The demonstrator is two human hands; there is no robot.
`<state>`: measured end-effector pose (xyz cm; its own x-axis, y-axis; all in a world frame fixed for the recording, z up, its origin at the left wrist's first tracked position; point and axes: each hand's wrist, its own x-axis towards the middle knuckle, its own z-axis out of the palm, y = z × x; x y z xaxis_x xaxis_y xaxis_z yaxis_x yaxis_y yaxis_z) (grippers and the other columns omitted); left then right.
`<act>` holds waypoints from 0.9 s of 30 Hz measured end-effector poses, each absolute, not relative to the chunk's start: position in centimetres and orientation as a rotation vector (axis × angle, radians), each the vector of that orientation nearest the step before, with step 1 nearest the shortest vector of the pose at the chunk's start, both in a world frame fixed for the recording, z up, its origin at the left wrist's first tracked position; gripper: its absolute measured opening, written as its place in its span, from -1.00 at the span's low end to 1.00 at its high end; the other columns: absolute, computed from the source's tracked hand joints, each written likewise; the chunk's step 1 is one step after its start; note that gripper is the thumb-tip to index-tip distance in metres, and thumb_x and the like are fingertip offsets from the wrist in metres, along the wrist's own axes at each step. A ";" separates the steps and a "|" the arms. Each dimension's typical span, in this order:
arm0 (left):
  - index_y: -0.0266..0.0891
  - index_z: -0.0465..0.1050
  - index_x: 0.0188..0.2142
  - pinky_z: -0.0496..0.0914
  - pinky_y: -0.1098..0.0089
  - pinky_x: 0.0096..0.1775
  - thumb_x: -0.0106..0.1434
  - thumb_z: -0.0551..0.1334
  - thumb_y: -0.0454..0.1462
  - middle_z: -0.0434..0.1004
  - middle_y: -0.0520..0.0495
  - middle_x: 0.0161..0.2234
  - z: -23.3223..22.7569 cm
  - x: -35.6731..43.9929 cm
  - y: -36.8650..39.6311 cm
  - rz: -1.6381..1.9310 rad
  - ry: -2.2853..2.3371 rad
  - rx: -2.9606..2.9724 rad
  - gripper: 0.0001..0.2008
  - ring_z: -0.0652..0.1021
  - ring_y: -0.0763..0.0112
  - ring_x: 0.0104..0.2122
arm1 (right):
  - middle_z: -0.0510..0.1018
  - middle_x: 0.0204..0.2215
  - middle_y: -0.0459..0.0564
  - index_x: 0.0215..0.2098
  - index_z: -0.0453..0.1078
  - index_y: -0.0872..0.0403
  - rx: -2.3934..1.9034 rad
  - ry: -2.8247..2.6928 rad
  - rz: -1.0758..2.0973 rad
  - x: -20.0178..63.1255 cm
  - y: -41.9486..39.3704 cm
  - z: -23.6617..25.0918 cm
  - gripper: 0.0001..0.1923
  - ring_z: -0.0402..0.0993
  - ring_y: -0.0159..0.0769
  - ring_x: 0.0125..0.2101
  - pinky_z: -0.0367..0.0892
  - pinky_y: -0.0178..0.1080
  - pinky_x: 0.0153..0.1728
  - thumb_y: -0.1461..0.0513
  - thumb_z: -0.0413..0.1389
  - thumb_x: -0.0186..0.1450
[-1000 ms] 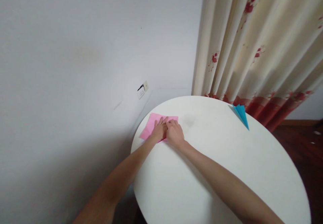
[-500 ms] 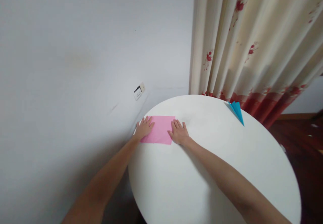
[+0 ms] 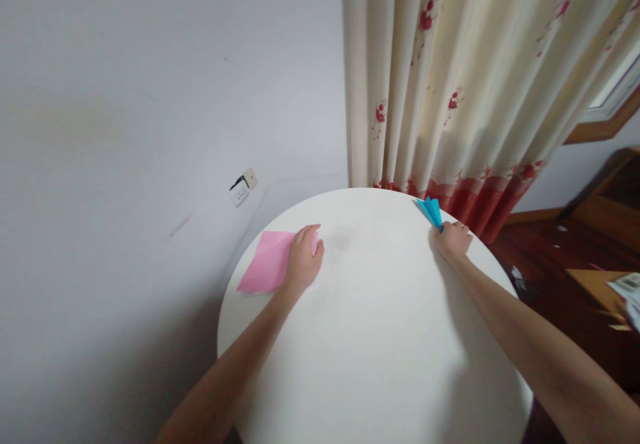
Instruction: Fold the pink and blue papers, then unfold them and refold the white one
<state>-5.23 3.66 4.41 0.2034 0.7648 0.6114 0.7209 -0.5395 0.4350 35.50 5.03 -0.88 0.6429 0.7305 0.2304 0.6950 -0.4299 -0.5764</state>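
A pink sheet of paper [image 3: 265, 261] lies on the left part of the round white table [image 3: 370, 311]. My left hand [image 3: 303, 257] is over its right side, fingers and thumb curled around that edge, with a bit of pink showing between them. Near the table's far right rim is a blue folded paper plane [image 3: 431, 211], its pleated end pointing away from me. The fingers of my right hand [image 3: 454, 239] are closed at its near pointed tip, which they partly cover.
A pale wall with a power socket [image 3: 240, 192] runs along the left. Behind the table hangs a cream curtain [image 3: 450, 84] with red flowers. On the right, beyond the rim, a wooden piece [image 3: 595, 287] with papers stands over a dark floor.
My right hand has left the pink paper and moved right to the blue paper plane. My left hand has shifted from the paper's left side to its right edge. The view has turned right.
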 end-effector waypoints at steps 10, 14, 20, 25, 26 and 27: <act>-0.25 0.50 -0.13 0.46 0.24 -0.11 0.25 0.26 -0.12 0.61 -0.21 -0.17 -1.3 5.8 2.3 1.063 0.973 1.515 -0.72 0.60 0.27 -0.21 | 0.56 -0.35 0.22 -0.28 0.47 0.21 -1.771 -0.974 0.722 29.1 4.8 0.9 -0.70 0.47 -0.12 -0.32 0.37 -0.13 -0.34 0.18 -0.03 0.24; -0.25 0.45 -0.01 0.47 0.30 -0.19 0.20 0.31 -0.01 0.58 -0.21 -0.12 -1.5 5.8 1.7 1.101 0.883 1.211 -0.53 0.60 0.32 -0.24 | 0.58 -0.38 0.12 -0.33 0.47 0.14 -1.415 -1.055 1.117 21.6 2.1 0.4 -0.70 0.47 -0.28 -0.43 0.37 -0.27 -0.45 0.07 0.06 0.21; -0.26 0.53 -0.08 0.43 0.36 -0.22 0.18 0.34 -0.11 0.60 -0.13 -0.25 -1.3 3.9 1.1 1.177 1.079 1.250 -0.63 0.57 0.32 -0.26 | 0.48 -0.57 -0.03 -0.46 0.39 0.10 -1.024 -1.034 1.529 16.2 -1.7 -2.0 -0.59 0.33 -0.38 -0.57 0.23 -0.31 -0.54 -0.08 0.17 0.16; -0.24 0.61 -0.23 0.41 0.30 -0.11 0.20 0.32 -0.15 0.60 -0.20 -0.08 -1.4 3.8 1.3 1.155 1.036 1.384 -0.76 0.55 0.19 -0.12 | 0.60 -0.28 0.11 -0.25 0.52 0.08 -1.309 -1.367 0.912 18.1 -1.4 -2.8 -0.72 0.47 -0.17 -0.32 0.37 -0.18 -0.30 0.06 0.19 0.19; -0.24 0.61 -0.26 0.41 0.30 -0.16 0.20 0.31 -0.14 0.62 -0.18 -0.14 -1.5 3.8 1.4 1.136 1.036 1.400 -0.77 0.56 0.21 -0.19 | 0.60 -0.23 0.12 -0.20 0.53 0.07 -1.336 -1.391 0.809 18.4 -1.3 -2.7 -0.70 0.48 -0.13 -0.25 0.37 -0.15 -0.24 0.08 0.19 0.19; -0.25 0.61 -0.29 0.41 0.32 -0.20 0.19 0.32 -0.12 0.63 -0.16 -0.22 -1.6 3.9 1.4 1.117 1.045 1.419 -0.77 0.56 0.24 -0.26 | 0.59 -0.22 0.12 -0.15 0.52 0.07 -1.347 -1.409 0.739 18.6 -1.3 -2.6 -0.69 0.47 -0.11 -0.22 0.37 -0.14 -0.20 0.09 0.19 0.19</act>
<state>3.88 1.36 -1.64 0.1972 0.9744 0.1079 0.0432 -0.1186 0.9920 18.65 -1.26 -2.58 0.1313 0.9601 0.2471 0.3422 0.1900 -0.9202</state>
